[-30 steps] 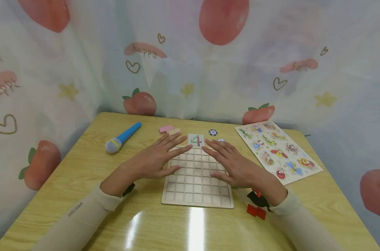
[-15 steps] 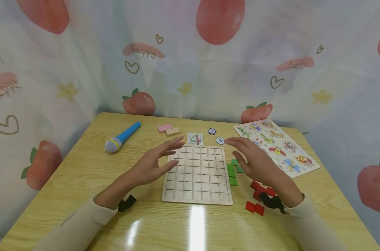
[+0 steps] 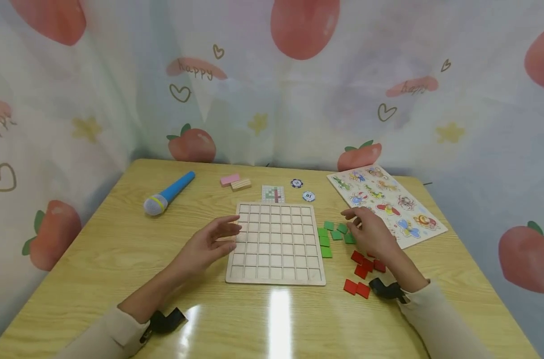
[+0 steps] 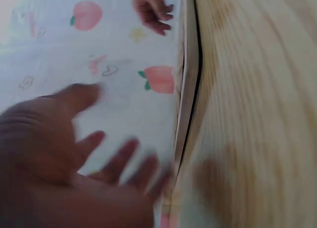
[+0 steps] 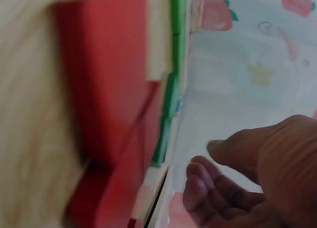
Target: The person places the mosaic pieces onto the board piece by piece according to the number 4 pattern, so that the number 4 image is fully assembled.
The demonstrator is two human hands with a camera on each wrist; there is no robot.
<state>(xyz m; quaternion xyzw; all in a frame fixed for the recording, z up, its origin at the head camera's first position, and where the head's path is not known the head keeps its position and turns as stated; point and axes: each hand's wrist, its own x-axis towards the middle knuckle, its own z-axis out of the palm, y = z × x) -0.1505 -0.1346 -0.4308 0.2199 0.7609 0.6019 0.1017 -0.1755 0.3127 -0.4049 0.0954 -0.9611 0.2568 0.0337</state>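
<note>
Both hands have slid off the square wooden grid board (image 3: 275, 243): my left hand (image 3: 207, 244) rests slack-fingered at centre-left, and my right hand (image 3: 371, 233), fingers loosely bent and holding nothing, now hovers over the green square tiles (image 3: 332, 236) right of centre.

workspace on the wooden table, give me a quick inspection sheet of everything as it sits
surface: wooden table, glossy glare near front edge
job's things: empty grid board; green tiles and red tiles loose to its right
clutter: toy microphone, two small blocks, pattern card, two chips, animal puzzle board
grippers: left hand open at board's left edge; right hand over green tiles, grip unclear
cables: nothing seen
surroundings: peach-print curtain
</note>
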